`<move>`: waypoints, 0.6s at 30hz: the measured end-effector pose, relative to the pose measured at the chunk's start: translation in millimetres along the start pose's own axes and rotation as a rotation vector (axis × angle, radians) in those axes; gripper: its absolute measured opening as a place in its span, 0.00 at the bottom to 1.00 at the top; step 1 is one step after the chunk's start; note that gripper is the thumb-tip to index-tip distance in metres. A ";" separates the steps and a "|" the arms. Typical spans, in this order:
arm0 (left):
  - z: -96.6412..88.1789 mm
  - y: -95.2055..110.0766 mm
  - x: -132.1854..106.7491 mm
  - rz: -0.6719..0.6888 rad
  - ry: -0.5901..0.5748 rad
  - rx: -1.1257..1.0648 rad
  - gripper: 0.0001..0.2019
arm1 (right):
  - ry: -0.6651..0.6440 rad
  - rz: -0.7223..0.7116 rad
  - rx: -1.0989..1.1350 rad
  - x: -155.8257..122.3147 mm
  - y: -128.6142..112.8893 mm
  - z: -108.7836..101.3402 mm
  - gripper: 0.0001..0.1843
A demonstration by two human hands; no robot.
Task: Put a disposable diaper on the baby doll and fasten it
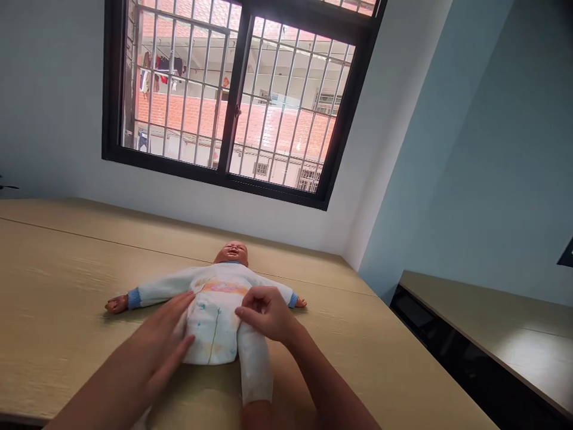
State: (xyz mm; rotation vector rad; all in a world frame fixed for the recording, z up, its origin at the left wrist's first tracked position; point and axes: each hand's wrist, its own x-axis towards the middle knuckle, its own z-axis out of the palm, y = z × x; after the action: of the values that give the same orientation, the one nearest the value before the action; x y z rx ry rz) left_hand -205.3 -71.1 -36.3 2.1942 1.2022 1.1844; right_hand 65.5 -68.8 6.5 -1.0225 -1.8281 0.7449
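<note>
A wide wooden table (67,286) runs under a barred window (237,95). A baby doll (215,304) lies face up on the table, arms spread, head toward the window, dressed in a white romper (215,325). The left hand (168,334) lies flat and open on the doll's side; the right hand (266,313) pinches the romper at the opposite hip, fingers closed on cloth. Best done by steadying the body with the flat palm and tugging the fabric gently.
</note>
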 end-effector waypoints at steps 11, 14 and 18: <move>27.9 -67.6 -35.9 0.204 -0.018 0.484 0.38 | -0.056 -0.033 -0.350 1.2 26.1 -17.8 0.25; 24.3 -48.8 -23.6 0.258 0.035 0.502 0.36 | 0.112 -0.086 -0.331 2.8 26.5 -6.4 0.28; 27.9 -16.8 6.3 0.408 -0.023 0.589 0.37 | 0.223 -0.092 -0.465 6.2 30.4 21.7 0.26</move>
State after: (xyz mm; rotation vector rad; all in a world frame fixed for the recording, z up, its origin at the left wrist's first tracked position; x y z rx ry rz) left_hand -189.3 -54.5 -60.1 2.9950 1.2461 1.0261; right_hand 54.7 -50.6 -24.8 -1.2485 -1.8747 0.1372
